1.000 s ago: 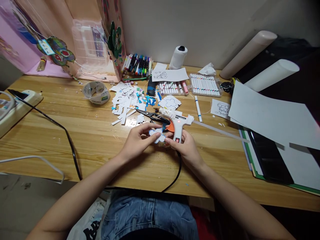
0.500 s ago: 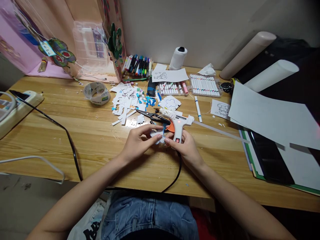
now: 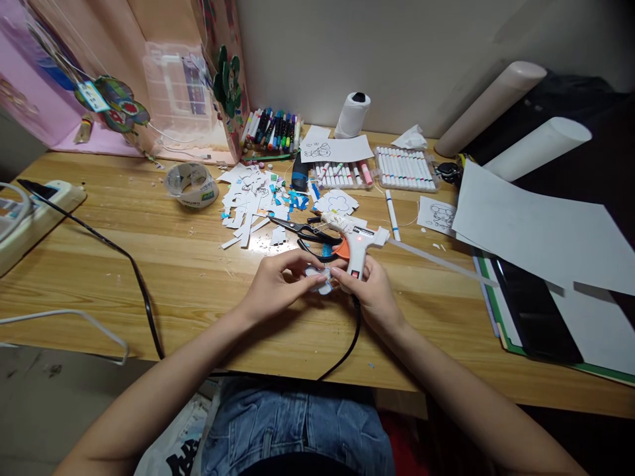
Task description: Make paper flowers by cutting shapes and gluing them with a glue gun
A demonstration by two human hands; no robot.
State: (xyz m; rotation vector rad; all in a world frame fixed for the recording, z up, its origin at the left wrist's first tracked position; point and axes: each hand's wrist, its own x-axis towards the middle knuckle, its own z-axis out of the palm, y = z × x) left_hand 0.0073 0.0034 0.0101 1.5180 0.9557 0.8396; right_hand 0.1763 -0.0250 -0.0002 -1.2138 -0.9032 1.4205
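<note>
Between thumb and fingers, my left hand [image 3: 278,284] pinches a small white paper cutout [image 3: 323,285] with a blue outline and a rounded edge. My right hand [image 3: 372,291] is closed around the handle of a white hot glue gun [image 3: 360,241] with an orange trigger, its nozzle pointing left. The right thumb and fingertips also meet the cutout's right edge. A clear glue stick [image 3: 436,258] sticks out of the gun's back. Just beyond my hands lie black scissors [image 3: 302,230], partly behind the gun. Fingers under the cutout are partly hidden.
Paper scraps [image 3: 248,198] spread left of the scissors, near a tape roll [image 3: 192,185]. Marker sets [image 3: 407,168] and a thread cone [image 3: 353,116] stand at the back. White sheets [image 3: 536,225] cover the right side; a power strip [image 3: 44,221] is far left.
The paper cutout has turned and shifted slightly right and down between my fingers. The glue gun has moved a little right, showing more of the scissors' handles.
</note>
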